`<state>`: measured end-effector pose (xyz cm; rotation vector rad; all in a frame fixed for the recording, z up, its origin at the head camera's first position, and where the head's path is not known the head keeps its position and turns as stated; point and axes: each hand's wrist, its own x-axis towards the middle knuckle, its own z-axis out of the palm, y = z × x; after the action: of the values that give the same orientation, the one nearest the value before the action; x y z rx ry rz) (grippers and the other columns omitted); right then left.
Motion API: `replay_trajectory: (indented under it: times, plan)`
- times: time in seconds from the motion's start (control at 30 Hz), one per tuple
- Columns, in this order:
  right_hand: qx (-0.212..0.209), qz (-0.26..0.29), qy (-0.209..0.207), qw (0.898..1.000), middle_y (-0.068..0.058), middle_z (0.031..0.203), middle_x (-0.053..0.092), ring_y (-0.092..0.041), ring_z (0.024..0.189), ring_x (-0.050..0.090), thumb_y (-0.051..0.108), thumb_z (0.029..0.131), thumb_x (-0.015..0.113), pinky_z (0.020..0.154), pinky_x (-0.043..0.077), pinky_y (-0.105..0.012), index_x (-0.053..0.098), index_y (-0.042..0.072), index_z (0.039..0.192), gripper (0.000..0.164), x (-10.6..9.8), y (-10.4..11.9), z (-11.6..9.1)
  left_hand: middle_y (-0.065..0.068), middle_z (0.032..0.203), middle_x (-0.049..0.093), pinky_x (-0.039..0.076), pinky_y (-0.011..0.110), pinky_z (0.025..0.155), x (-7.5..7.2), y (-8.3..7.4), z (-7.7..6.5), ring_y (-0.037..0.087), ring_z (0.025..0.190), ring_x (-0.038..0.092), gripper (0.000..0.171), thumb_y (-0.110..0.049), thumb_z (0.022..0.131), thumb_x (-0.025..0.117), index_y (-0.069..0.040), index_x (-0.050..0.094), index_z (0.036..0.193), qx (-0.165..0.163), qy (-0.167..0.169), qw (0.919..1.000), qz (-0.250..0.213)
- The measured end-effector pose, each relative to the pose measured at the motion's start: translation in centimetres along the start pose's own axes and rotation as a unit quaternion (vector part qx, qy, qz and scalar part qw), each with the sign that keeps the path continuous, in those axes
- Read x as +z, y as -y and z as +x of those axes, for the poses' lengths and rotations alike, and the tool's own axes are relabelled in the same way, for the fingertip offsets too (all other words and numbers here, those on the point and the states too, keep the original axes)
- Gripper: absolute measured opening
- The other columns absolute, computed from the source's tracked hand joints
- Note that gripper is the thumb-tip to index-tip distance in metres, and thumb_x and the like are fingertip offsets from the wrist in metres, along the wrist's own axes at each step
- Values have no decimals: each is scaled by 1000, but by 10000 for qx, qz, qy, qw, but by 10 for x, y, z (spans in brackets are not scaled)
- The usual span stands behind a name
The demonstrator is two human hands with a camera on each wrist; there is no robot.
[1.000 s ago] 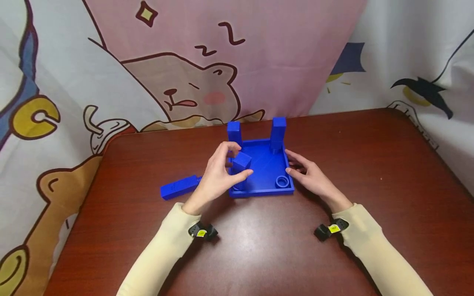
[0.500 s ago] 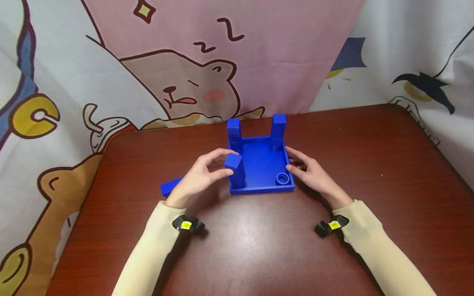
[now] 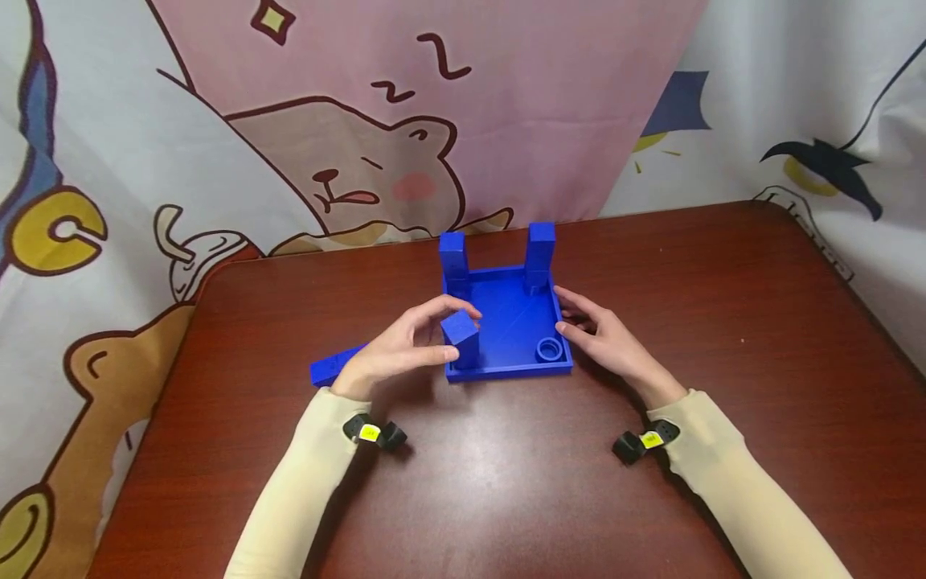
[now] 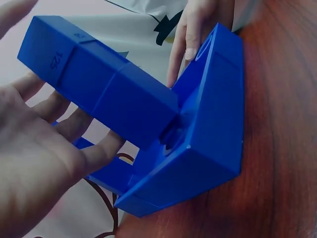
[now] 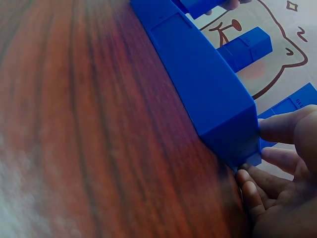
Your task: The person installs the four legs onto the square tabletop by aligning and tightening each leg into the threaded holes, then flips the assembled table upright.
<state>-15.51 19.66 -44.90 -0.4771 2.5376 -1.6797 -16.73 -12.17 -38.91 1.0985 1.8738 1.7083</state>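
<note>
In the head view my left hand (image 3: 405, 346) holds a blue square post (image 3: 463, 334) by its sides, fingers behind it and thumb on its near edge. The post stands over the near-left corner of a shallow square blue tray (image 3: 510, 372). The left wrist view shows the post's narrower end (image 4: 171, 135) at the corner's socket, the post leaning, with raised digits near its top. My right hand (image 3: 611, 342) rests its thumb and fingertips against the tray's right wall. An unfilled ring socket (image 3: 549, 350) sits in the near-right corner.
Two more blue posts stand in the far-left (image 3: 453, 261) and far-right (image 3: 538, 253) corners. Another blue post (image 3: 336, 366) lies on the brown table (image 3: 687, 322) left of the tray, partly hidden by my left hand. A printed cloth (image 3: 550, 96) hangs behind the table.
My left hand has shifted slightly left and regripped the near-left post, whose top has turned and moved left over about a second. The right hand stays against the tray wall.
</note>
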Motion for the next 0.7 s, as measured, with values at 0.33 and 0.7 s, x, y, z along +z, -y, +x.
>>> replay_trajectory:
  times: [0.33, 0.7]
  plan:
    - [57, -45, 11, 10000, -27, 133, 51, -36, 113, 52, 1, 94, 60, 84, 40, -25, 39, -3, 144, 54, -2, 3, -1, 12, 135, 51, 38, 44, 103, 10, -12, 7, 20, 125, 46, 56, 3, 82, 73, -1, 51, 133, -317, -624, 9958, 594]
    - [53, -22, 7, 10000, -27, 134, 50, -36, 114, 52, 2, 94, 60, 84, 40, -26, 40, -3, 144, 54, -1, 2, 0, 13, 120, 61, 41, 45, 100, 2, -8, -2, 23, 114, 56, 36, 8, 86, 66, 2, 60, 121, 98, -791, 9943, 709]
